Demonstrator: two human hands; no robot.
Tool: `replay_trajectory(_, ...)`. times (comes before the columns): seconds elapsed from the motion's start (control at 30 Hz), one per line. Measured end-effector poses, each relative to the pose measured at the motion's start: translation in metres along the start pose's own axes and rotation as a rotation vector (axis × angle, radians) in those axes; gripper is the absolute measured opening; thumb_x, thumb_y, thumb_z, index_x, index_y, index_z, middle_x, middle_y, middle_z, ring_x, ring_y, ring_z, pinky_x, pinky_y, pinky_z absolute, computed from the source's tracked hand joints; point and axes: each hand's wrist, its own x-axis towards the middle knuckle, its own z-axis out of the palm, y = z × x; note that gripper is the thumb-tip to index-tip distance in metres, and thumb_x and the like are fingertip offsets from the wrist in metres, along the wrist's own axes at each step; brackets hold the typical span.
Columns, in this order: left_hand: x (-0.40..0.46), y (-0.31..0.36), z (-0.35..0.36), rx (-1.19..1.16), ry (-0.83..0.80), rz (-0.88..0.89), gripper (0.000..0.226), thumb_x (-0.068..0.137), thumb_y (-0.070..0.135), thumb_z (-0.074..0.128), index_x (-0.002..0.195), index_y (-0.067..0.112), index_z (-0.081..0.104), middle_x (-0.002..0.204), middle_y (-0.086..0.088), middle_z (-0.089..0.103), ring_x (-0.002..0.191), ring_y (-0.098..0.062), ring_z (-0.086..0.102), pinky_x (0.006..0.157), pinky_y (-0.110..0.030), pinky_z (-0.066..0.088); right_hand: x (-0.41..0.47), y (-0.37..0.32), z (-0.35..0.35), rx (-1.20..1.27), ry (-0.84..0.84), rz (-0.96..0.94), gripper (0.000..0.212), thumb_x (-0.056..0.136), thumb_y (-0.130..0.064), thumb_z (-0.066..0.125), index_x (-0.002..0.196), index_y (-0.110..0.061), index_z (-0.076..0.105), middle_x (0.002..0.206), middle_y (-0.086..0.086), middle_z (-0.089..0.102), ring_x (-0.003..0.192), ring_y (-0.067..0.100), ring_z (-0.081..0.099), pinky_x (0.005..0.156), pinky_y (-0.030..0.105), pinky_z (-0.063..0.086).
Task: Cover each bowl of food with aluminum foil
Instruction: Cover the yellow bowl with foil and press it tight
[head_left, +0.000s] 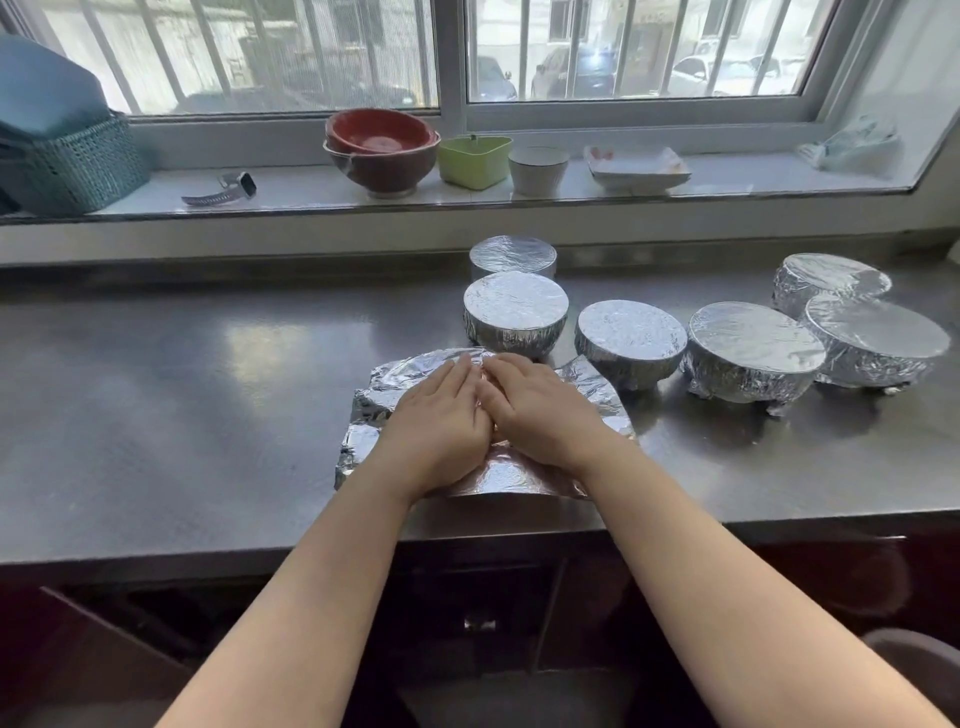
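On the counter, both hands press foil flat

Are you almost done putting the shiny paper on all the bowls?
Nearly. Six foil-wrapped bowls already sit on the steel counter, fully covered. Right now the left hand and right hand press flat on a foil sheet laid over a seventh; its edges still stick out loose, so tucking them down is left. No uncovered bowl of food shows on the counter.

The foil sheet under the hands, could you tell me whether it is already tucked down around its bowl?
No, the foil sheet still spreads loose and crumpled, with both flat hands pressing on top.
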Motion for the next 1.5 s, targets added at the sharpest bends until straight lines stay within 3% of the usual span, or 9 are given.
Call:
replay_trajectory(0.23, -0.001, -0.007, -0.010, -0.006, -0.092, 0.054, 0.071, 0.098, 0.048, 0.027, 0.155, 0.012, 0.004, 0.163, 0.000, -0.005, 0.149, -0.011, -0.010, 0.121, -0.029, -0.004, -0.006, 0.003, -0.013, 0.060, -0.095, -0.054, 0.089, 0.086, -0.076, 0.031, 0.154, -0.020, 0.023, 0.160, 0.000, 0.023, 0.144, 0.021, 0.025, 0.119, 0.039, 0.021)
replay_trajectory(0.43, -0.007, -0.026, -0.027, -0.138, -0.228, 0.151, 0.118, 0.067, 0.083, 0.042, 0.155, 0.017, 0.000, 0.162, 0.008, -0.011, 0.145, -0.001, -0.014, 0.113, -0.019, -0.005, -0.008, 0.007, -0.035, 0.004, -0.337, -0.127, 0.107, 0.078, -0.071, 0.060, 0.157, -0.026, 0.003, 0.164, -0.006, -0.001, 0.150, 0.020, 0.004, 0.122, 0.039, 0.009)
replay_trajectory(0.67, -0.003, -0.033, -0.026, -0.160, -0.292, 0.168, 0.137, 0.048, 0.085, 0.056, 0.154, 0.024, -0.007, 0.160, 0.014, -0.015, 0.144, 0.000, -0.014, 0.117, -0.025, -0.004, -0.003, 0.014, -0.047, -0.117, -0.530, -0.142, 0.133, 0.061, -0.070, 0.078, 0.153, -0.036, -0.012, 0.161, -0.010, -0.024, 0.150, 0.020, -0.016, 0.123, 0.047, 0.002)
replay_trajectory(0.83, -0.007, -0.035, -0.018, -0.271, -0.153, 0.244, 0.130, 0.057, 0.067, 0.079, 0.155, 0.028, 0.003, 0.159, 0.021, -0.003, 0.145, 0.001, -0.002, 0.121, -0.029, 0.007, -0.009, 0.023, -0.038, -0.028, -0.421, -0.189, 0.132, 0.060, -0.062, 0.084, 0.153, -0.040, -0.008, 0.161, -0.016, -0.016, 0.150, 0.015, -0.009, 0.123, 0.042, 0.007)
replay_trajectory(1.1, -0.015, -0.042, 0.003, -0.452, 0.105, 0.272, 0.113, 0.052, 0.078, 0.072, 0.146, 0.046, 0.019, 0.156, 0.018, 0.017, 0.144, 0.003, 0.016, 0.119, -0.032, 0.023, -0.019, 0.035, -0.025, 0.159, -0.239, -0.219, 0.137, 0.057, -0.057, 0.087, 0.156, -0.032, -0.004, 0.163, -0.008, 0.001, 0.149, 0.007, 0.002, 0.121, 0.028, 0.007)
replay_trajectory(1.27, -0.018, -0.044, 0.011, -0.505, 0.169, 0.292, 0.110, 0.055, 0.071, 0.075, 0.145, 0.049, 0.017, 0.156, 0.014, 0.019, 0.143, 0.003, 0.020, 0.107, -0.010, 0.026, -0.026, 0.045, -0.007, 0.405, -0.110, -0.201, 0.129, 0.055, -0.049, 0.091, 0.154, -0.031, 0.010, 0.157, -0.011, 0.019, 0.145, -0.002, 0.015, 0.121, 0.027, 0.016)
replay_trajectory(1.33, -0.020, -0.045, 0.016, -0.575, 0.184, 0.267, 0.110, 0.054, 0.063, 0.079, 0.144, 0.044, 0.019, 0.155, 0.011, 0.022, 0.141, 0.006, 0.022, 0.102, -0.008, 0.033, -0.028, 0.046, -0.001, 0.495, -0.091, -0.181, 0.126, 0.057, -0.041, 0.093, 0.153, -0.036, 0.011, 0.155, -0.015, 0.019, 0.143, -0.007, 0.016, 0.116, 0.022, 0.022)
replay_trajectory(1.4, -0.022, -0.046, 0.019, -0.687, 0.183, 0.219, 0.116, 0.051, 0.055, 0.083, 0.145, 0.044, 0.018, 0.154, 0.012, 0.024, 0.137, 0.012, 0.025, 0.095, -0.019, 0.047, -0.031, 0.045, 0.002, 0.572, -0.065, -0.182, 0.126, 0.058, -0.036, 0.093, 0.152, -0.043, 0.010, 0.154, -0.018, 0.018, 0.143, -0.011, 0.015, 0.109, 0.018, 0.034)
replay_trajectory(1.5, -0.025, -0.044, 0.022, -0.863, 0.149, 0.169, 0.128, 0.048, 0.042, 0.089, 0.148, 0.048, 0.008, 0.152, 0.015, 0.025, 0.131, 0.012, 0.037, 0.082, -0.028, 0.057, -0.036, 0.047, 0.009, 0.688, -0.049, -0.170, 0.128, 0.061, -0.021, 0.092, 0.151, -0.045, 0.004, 0.156, -0.013, 0.011, 0.128, -0.020, 0.035, 0.080, 0.008, 0.047)
